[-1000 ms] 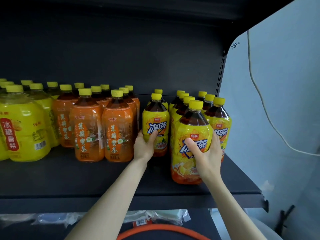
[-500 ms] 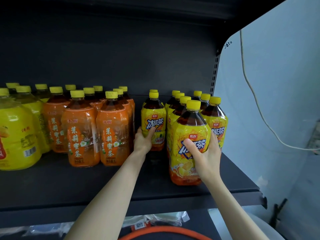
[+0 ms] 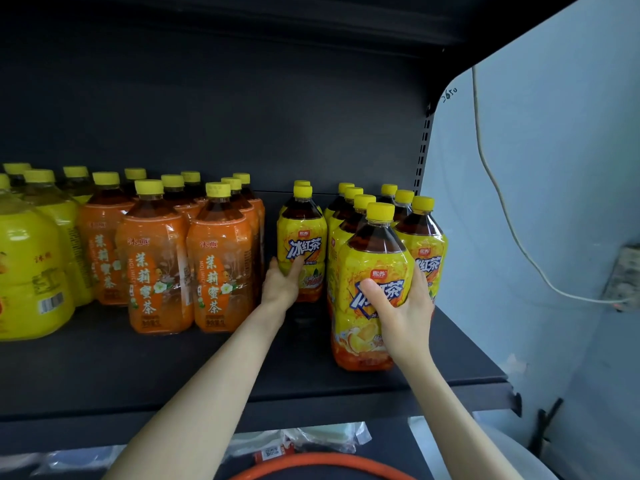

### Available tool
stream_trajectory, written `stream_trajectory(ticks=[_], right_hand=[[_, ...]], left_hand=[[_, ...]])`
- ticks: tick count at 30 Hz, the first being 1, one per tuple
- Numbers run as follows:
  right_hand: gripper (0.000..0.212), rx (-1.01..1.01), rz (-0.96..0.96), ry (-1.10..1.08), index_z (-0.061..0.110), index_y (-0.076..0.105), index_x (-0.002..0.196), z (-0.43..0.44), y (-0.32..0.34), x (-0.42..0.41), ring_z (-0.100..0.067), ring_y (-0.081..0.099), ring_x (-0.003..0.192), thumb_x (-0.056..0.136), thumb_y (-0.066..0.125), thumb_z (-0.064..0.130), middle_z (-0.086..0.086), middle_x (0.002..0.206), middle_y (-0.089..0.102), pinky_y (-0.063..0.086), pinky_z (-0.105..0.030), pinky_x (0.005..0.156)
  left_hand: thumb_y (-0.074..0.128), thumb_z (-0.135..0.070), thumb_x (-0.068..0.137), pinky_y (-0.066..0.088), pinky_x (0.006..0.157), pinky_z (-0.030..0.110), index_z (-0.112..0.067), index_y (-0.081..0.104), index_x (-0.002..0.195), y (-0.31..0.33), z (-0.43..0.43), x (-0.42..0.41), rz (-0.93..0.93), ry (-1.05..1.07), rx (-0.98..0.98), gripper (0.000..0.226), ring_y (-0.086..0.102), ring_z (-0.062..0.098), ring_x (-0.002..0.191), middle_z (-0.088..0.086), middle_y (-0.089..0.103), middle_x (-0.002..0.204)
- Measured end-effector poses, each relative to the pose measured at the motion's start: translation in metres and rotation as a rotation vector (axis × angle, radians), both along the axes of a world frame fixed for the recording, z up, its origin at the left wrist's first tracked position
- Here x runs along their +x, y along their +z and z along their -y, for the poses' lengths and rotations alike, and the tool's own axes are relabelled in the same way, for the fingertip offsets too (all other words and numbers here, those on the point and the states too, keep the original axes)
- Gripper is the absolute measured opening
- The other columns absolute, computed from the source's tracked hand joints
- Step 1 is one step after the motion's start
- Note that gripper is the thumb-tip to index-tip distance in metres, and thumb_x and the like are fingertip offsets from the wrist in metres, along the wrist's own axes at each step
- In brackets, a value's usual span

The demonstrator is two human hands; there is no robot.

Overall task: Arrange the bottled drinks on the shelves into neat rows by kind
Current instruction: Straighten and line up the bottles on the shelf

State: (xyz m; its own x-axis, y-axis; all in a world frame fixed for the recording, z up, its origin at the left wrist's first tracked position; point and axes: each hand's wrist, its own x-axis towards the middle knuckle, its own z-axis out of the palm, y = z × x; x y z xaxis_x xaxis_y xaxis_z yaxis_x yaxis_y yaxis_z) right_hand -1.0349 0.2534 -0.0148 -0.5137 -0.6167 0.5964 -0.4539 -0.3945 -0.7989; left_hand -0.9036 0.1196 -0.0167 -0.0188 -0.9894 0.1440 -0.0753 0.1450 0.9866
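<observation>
On the dark shelf (image 3: 173, 375) stand rows of yellow-capped drinks. My right hand (image 3: 401, 313) grips the front iced-tea bottle (image 3: 370, 268), yellow label with blue letters, at the head of a row of several alike. My left hand (image 3: 282, 285) holds the lower body of another iced-tea bottle (image 3: 303, 237), which stands further back in its own row with one more behind it. A third iced-tea row (image 3: 424, 233) runs along the right side.
Orange-labelled tea bottles (image 3: 156, 268) fill the middle in rows. Fat yellow juice bottles (image 3: 31, 271) stand at far left. A pale wall with a white cable (image 3: 512, 233) borders the shelf's right end. Below lie plastic bags and an orange hoop (image 3: 311, 462).
My left hand has slid its iced-tea bottle further back on the shelf. The right hand keeps its hold on the front bottle, which has barely shifted.
</observation>
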Motion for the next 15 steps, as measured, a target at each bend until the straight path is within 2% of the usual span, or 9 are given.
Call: stream_trajectory(ticks=[2, 6, 9, 11, 12, 13, 14, 15], right_hand=[[0.085, -0.01, 0.005, -0.001, 0.025, 0.051, 0.128, 0.0, 0.001, 0.0, -0.019, 0.055, 0.114, 0.059, 0.062, 0.073, 0.0, 0.12, 0.057, 0.047, -0.048, 0.097], [0.086, -0.038, 0.023, 0.001, 0.025, 0.046, 0.132, -0.002, -0.001, 0.004, -0.016, 0.057, 0.113, 0.062, 0.063, 0.071, 0.002, 0.121, 0.057, 0.05, -0.044, 0.095], [0.083, -0.079, 0.037, 0.023, 0.026, 0.041, 0.136, -0.001, -0.004, 0.017, -0.014, 0.056, 0.115, 0.067, 0.059, 0.069, 0.004, 0.126, 0.055, 0.049, -0.044, 0.096], [0.081, -0.086, 0.038, 0.066, 0.027, 0.04, 0.137, 0.003, -0.006, 0.029, -0.016, 0.055, 0.117, 0.071, 0.057, 0.071, 0.003, 0.128, 0.055, 0.047, -0.047, 0.097], [0.08, -0.088, 0.037, 0.1, 0.027, 0.04, 0.137, 0.005, -0.006, 0.036, -0.017, 0.056, 0.117, 0.072, 0.056, 0.073, 0.002, 0.128, 0.056, 0.047, -0.048, 0.097], [0.079, -0.091, 0.027, 0.133, 0.027, 0.041, 0.136, 0.008, -0.006, 0.044, -0.018, 0.056, 0.116, 0.074, 0.054, 0.074, 0.001, 0.127, 0.057, 0.047, -0.049, 0.096], [0.079, -0.084, 0.011, 0.158, 0.027, 0.041, 0.136, 0.011, -0.006, 0.052, -0.019, 0.056, 0.116, 0.075, 0.052, 0.075, 0.001, 0.126, 0.057, 0.047, -0.049, 0.096], [0.078, -0.068, -0.005, 0.18, 0.027, 0.041, 0.136, 0.014, -0.006, 0.058, -0.018, 0.055, 0.117, 0.076, 0.051, 0.075, 0.002, 0.126, 0.056, 0.046, -0.048, 0.097]], left_hand=[[0.048, -0.043, 0.095, 0.038, 0.101, 0.031, -0.01, 0.027, 0.147, 0.0, -0.017, 0.004, 0.008, -0.003, 0.001, 0.065, 0.046, 0.023, 0.127, 0.007, 0.046, 0.142], [0.041, -0.04, 0.098, 0.035, 0.088, 0.02, -0.019, 0.047, 0.129, 0.004, -0.068, 0.016, -0.036, -0.014, -0.174, 0.038, 0.048, 0.008, 0.111, -0.001, 0.051, 0.128], [0.034, -0.038, 0.1, 0.039, 0.084, 0.007, -0.026, 0.054, 0.118, 0.013, -0.099, 0.024, -0.149, -0.036, -0.295, 0.029, 0.053, -0.004, 0.107, -0.008, 0.058, 0.119], [0.029, -0.035, 0.1, 0.044, 0.081, 0.007, -0.031, 0.053, 0.113, 0.018, -0.117, 0.024, -0.225, -0.099, -0.342, 0.028, 0.058, -0.006, 0.102, -0.011, 0.063, 0.11], [0.027, -0.036, 0.099, 0.047, 0.082, 0.011, -0.03, 0.051, 0.117, 0.018, -0.123, 0.022, -0.236, -0.129, -0.367, 0.031, 0.059, -0.001, 0.105, -0.009, 0.063, 0.115], [0.023, -0.037, 0.098, 0.048, 0.086, 0.015, -0.027, 0.047, 0.127, 0.023, -0.134, 0.021, -0.249, -0.157, -0.366, 0.038, 0.058, 0.005, 0.112, -0.001, 0.058, 0.129], [0.019, -0.035, 0.099, 0.046, 0.091, 0.018, -0.022, 0.039, 0.136, 0.022, -0.136, 0.02, -0.265, -0.18, -0.343, 0.044, 0.053, 0.011, 0.12, 0.008, 0.045, 0.144], [0.018, -0.035, 0.101, 0.045, 0.094, 0.02, -0.02, 0.033, 0.14, 0.024, -0.14, 0.02, -0.302, -0.163, -0.316, 0.044, 0.05, 0.015, 0.124, 0.012, 0.036, 0.15]])
